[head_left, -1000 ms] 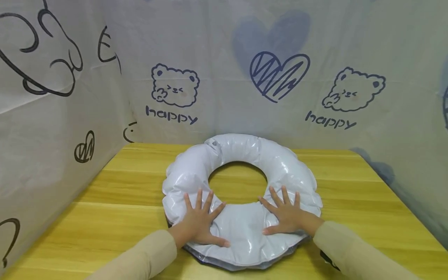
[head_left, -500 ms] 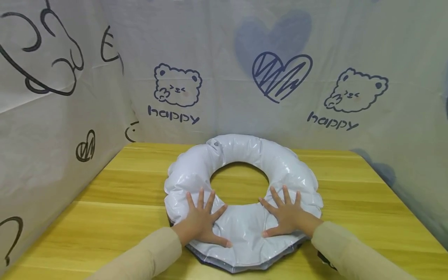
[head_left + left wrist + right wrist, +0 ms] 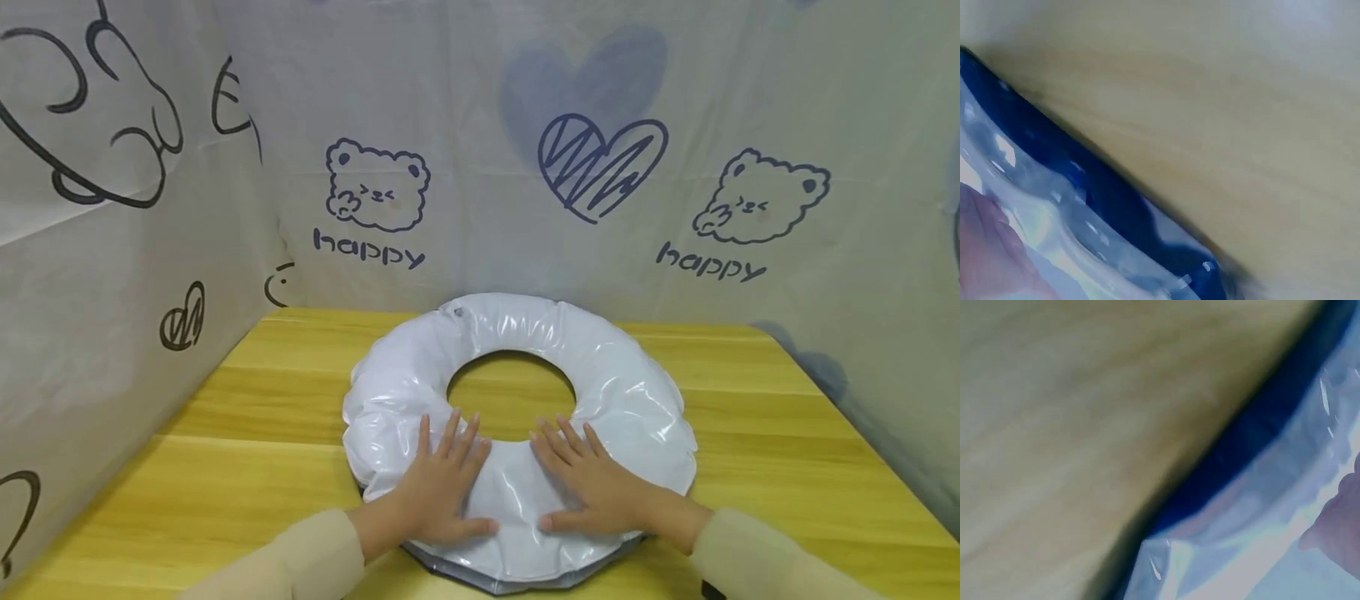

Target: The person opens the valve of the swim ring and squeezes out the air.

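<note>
A white inflatable swim ring (image 3: 510,500) lies flat on the wooden table, wrinkled and soft along its near side. My left hand (image 3: 442,487) rests on the near left part of the ring, fingers straight and pointing away, thumb toward the middle. On the near right part lies my right hand (image 3: 592,483), its fingers straight too and its thumb facing the other thumb. Both wrist views show the ring's dark blue underside (image 3: 1110,206) below its clear edge, with only a piece of each hand at the frame's border. A small valve (image 3: 459,312) sits at the ring's far left.
The yellow wood-grain table (image 3: 225,467) spreads around the ring on both sides. White cloth (image 3: 480,217) with bear and heart drawings hangs behind and at the sides. A small dark object (image 3: 712,592) shows partly by the right sleeve.
Both hands have moved inward across the ring, so the thumbs and fingertips are closer together. The fingers are less widely spread. The ring's near right side looks fuller.
</note>
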Demonstrator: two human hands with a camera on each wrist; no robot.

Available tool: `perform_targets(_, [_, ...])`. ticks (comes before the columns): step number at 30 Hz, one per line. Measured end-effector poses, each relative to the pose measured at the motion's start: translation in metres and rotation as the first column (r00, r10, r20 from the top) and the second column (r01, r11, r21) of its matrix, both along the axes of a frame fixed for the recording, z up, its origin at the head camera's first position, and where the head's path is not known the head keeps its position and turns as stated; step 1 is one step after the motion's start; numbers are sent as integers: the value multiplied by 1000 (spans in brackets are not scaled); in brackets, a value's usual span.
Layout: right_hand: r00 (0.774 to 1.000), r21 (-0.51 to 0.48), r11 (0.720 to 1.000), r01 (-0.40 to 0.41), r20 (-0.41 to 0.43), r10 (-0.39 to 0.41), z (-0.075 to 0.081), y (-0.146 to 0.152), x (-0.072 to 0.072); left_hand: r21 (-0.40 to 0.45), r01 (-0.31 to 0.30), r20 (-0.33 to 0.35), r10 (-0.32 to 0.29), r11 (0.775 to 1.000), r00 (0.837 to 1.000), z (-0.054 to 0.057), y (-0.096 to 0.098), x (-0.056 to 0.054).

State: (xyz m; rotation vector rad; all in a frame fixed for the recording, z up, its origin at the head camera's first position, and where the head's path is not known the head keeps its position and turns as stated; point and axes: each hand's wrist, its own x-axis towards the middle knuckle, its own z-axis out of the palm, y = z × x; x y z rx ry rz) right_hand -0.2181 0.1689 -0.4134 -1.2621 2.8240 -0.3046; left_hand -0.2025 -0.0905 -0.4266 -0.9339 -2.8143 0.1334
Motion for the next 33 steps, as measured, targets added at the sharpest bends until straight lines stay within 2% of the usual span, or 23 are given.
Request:
perform_targets(4, [1000, 41, 999, -19, -3, 20, -10, -3, 2, 33, 14, 72, -16, 999, 997, -1, 8, 7])
perform_targets(11, [1000, 104, 995, -3, -2, 3, -17, -9, -1, -3, -34, 90, 34, 999, 995, -10, 13, 8])
perform_targets(23, [997, 160, 987, 26, 74, -38, -19, -13, -1, -91, -70, 156, 84, 993, 984, -8, 19, 6])
perform_targets(29, [995, 183, 983, 32, 90, -49, -17, -14, -1, -112, -77, 163, 95, 991, 982, -9, 20, 4])
perform_targets(33, [993, 194, 980, 33, 108, -55, -15, -14, -1, -114, -71, 197, 93, 991, 976, -8, 20, 1])
